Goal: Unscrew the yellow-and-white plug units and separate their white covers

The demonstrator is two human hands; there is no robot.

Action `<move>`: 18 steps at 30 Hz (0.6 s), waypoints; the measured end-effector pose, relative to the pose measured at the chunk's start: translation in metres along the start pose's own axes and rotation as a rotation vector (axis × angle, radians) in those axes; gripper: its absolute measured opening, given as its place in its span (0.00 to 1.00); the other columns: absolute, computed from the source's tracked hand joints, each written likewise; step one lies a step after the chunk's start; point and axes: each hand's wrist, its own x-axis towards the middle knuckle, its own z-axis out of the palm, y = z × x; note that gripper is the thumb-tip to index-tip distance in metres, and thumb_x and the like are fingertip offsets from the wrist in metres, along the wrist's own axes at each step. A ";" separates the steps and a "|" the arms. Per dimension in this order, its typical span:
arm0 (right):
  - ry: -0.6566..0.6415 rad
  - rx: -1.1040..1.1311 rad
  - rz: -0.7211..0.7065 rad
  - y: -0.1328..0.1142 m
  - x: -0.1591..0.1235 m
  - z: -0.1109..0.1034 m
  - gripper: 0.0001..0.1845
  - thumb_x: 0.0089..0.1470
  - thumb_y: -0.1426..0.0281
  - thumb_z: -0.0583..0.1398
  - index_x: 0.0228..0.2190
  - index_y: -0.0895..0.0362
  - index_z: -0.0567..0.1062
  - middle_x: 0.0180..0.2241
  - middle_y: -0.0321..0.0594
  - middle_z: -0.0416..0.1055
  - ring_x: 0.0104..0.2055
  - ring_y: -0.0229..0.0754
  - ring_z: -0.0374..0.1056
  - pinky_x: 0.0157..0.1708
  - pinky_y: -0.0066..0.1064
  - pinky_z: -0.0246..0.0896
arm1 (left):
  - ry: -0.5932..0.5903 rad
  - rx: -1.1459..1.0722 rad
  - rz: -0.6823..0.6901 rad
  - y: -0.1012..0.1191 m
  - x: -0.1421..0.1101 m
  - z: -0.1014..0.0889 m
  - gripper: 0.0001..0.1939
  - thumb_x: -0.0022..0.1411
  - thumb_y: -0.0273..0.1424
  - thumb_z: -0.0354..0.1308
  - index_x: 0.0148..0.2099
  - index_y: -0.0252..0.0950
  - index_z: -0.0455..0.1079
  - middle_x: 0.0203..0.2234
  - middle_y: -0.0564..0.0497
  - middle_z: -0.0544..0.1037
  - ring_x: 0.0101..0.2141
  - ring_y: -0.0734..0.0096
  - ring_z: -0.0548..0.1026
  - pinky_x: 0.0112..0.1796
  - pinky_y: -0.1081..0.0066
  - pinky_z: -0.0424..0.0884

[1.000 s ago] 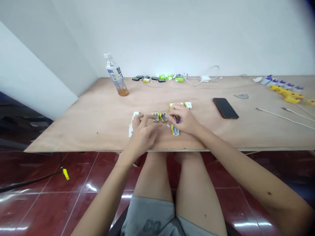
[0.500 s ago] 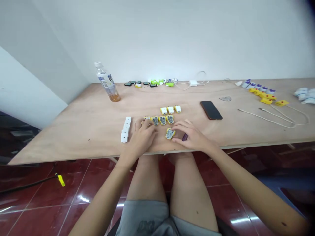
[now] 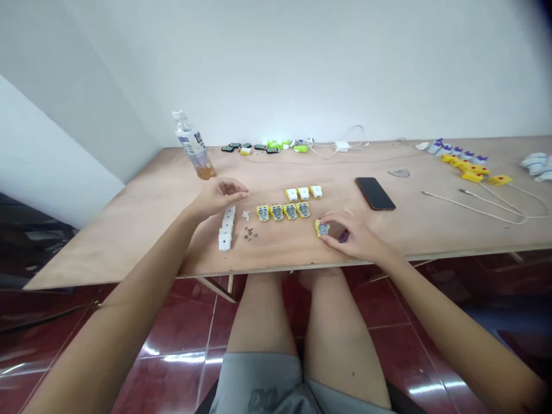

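My right hand [image 3: 349, 233] pinches an open yellow plug housing [image 3: 322, 228] with grey insides between thumb and fingertips, just above or on the table. A short purple object [image 3: 344, 236] is tucked under the same palm; its kind is mostly hidden. My left hand [image 3: 222, 194] is over the far end of a slanting row of white covers [image 3: 225, 238], its fingers loosely bent and nothing visible in them. To its right lie small white parts [image 3: 245, 215] and a scatter of tiny metal screws [image 3: 249, 233]. Several open yellow plug housings [image 3: 276, 213] stand in a row between my hands.
Behind that row are 3 white-topped plugs [image 3: 303, 194]. A phone [image 3: 375, 193] lies to the right, a bottle [image 3: 195, 146] stands at back left. White cables [image 3: 478, 201], yellow plugs [image 3: 472, 172] and purple-topped pieces [image 3: 461, 155] occupy the right side.
My left hand has lifted from the left end of the housing row and moved left and back, uncovering the screws and white parts. My right hand has shifted right with the plug housing.
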 end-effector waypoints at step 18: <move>0.045 -0.105 0.057 0.032 0.026 0.009 0.22 0.73 0.67 0.59 0.64 0.46 0.78 0.66 0.45 0.78 0.69 0.62 0.73 0.72 0.64 0.67 | -0.233 0.068 0.058 -0.033 0.000 -0.002 0.19 0.57 0.50 0.76 0.41 0.41 0.90 0.43 0.43 0.91 0.45 0.51 0.87 0.49 0.59 0.82</move>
